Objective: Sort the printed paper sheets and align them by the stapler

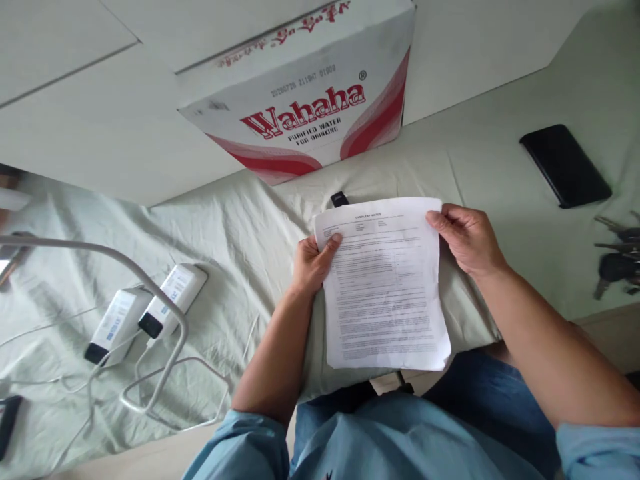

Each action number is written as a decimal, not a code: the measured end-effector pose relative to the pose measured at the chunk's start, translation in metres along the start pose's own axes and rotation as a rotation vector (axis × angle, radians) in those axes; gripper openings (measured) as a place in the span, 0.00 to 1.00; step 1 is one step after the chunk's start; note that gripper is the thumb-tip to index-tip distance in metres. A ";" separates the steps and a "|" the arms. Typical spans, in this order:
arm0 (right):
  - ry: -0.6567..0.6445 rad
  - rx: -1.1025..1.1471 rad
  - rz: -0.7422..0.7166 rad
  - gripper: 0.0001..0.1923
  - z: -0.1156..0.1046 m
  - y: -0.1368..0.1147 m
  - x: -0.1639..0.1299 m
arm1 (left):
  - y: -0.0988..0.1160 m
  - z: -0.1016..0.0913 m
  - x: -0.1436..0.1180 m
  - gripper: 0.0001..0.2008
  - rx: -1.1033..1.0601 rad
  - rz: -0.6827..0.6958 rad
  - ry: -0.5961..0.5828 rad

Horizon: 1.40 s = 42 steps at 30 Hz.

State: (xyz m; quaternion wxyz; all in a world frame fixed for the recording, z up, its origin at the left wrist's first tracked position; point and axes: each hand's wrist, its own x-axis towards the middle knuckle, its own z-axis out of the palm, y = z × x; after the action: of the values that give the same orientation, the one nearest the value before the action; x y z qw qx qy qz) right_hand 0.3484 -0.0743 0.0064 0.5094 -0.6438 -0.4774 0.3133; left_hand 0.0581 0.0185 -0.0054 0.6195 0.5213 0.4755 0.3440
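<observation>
I hold a thin stack of white printed paper sheets (385, 287) upright over the edge of a pale green sheet-covered surface (240, 227). My left hand (313, 261) pinches the upper left edge of the sheets, thumb on the front. My right hand (467, 239) grips the upper right corner. The lower end of the paper hangs above my lap. A small black object (339, 199) lies just behind the top of the sheets.
A white and red Wahaha water carton (310, 93) stands behind the paper. Two white power banks (150, 310) with cables lie at the left beside a bent white tube frame (165, 300). A black phone (565, 165) and keys (617, 257) lie at the right.
</observation>
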 end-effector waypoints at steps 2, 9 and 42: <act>0.046 -0.039 -0.021 0.30 -0.004 0.000 0.001 | -0.003 -0.001 0.000 0.27 0.014 0.015 0.000; 0.016 -0.092 -0.023 0.29 -0.010 0.002 0.003 | -0.004 -0.002 0.001 0.27 -0.018 0.037 -0.002; -0.218 -0.429 -0.164 0.17 -0.005 -0.006 0.001 | 0.000 -0.001 0.000 0.33 0.343 0.156 -0.072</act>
State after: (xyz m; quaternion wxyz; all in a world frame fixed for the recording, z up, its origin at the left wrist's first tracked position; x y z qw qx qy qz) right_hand 0.3515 -0.0750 0.0138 0.3302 -0.6586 -0.6358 0.2301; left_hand 0.0571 0.0185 -0.0055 0.5095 0.6665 0.4630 0.2860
